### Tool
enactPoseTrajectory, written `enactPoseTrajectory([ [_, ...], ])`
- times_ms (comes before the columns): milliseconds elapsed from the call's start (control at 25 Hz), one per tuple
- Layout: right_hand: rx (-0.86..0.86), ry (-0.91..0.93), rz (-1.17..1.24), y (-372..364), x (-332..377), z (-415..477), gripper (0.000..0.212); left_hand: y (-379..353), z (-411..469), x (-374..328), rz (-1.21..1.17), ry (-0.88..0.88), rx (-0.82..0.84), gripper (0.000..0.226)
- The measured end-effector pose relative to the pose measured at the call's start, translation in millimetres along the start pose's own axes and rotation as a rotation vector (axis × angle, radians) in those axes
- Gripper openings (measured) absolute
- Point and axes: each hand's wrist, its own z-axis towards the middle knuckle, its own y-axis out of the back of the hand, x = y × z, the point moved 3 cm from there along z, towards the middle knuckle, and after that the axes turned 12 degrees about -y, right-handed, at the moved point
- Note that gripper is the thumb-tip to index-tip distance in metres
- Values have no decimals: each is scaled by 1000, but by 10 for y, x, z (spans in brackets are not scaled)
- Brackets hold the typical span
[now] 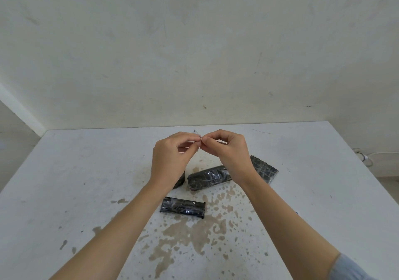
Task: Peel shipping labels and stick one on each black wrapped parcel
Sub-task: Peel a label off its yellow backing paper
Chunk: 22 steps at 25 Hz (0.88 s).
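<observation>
Stained white table (64, 182), black parcels (207, 179), both hands pinching small label (197, 133)

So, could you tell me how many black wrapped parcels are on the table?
4: nearest parcel, middle parcel, far-right parcel, and one mostly hidden parcel behind the left wrist. More may be hidden.

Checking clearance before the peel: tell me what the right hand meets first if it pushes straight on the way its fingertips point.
The left hand: the right hand points leftward, fingertips already meeting over the small label.
</observation>
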Motion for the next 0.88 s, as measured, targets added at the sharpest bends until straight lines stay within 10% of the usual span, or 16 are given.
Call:
enactPoseTrajectory([
  [880, 11, -8, -56, -31, -20, 58, 10, -14, -2, 8, 3, -28, -7, 13],
])
